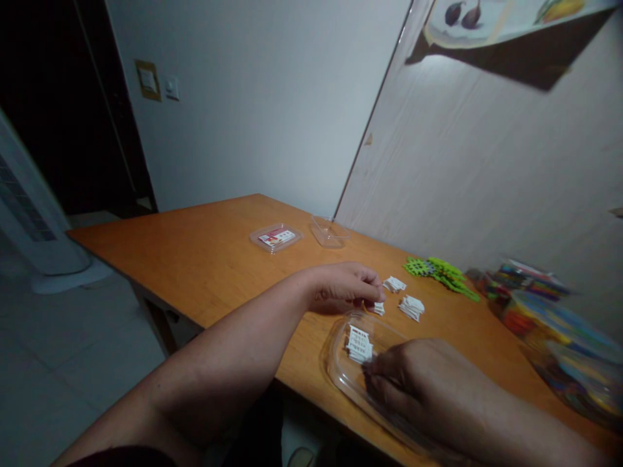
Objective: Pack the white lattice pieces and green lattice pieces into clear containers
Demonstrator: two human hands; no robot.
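- A white piece [378, 309] is pinched by the left hand [343, 288] just beyond the clear tray [341, 373]
- The tray is pressed, likely steadied, by the right hand [413, 383]; its grip cannot be told

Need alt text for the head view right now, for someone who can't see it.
The left hand pinches a white piece on an orange table, beside small white stacks, while the right hand rests in a clear tray holding more. Green pieces lie beyond them.
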